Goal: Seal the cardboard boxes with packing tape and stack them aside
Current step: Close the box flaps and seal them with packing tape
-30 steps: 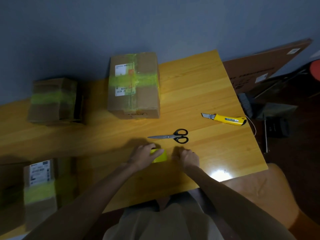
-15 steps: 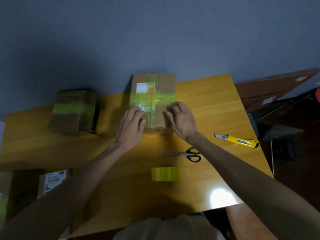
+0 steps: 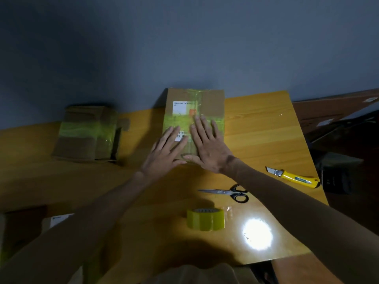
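Lying flat with fingers straight, left hand (image 3: 164, 154) and right hand (image 3: 207, 146) are spread on the taped box (image 3: 213, 103) — judged light, stiff — best taken by its sides.

Makeshift parcel-packing spot: wooden table (image 3: 256, 130) against grey wall (image 3: 184, 48), labelled taped boxes (image 3: 213, 101), tape roll (image 3: 205, 219), scissors (image 3: 227, 192), box cutter (image 3: 293, 177)

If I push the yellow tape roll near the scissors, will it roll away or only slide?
Probably it only slides: the tape roll lies flat on the table, opening upward, so no curved side touches the wood. The glossy top, showing a bright glare, suggests it slides easily.
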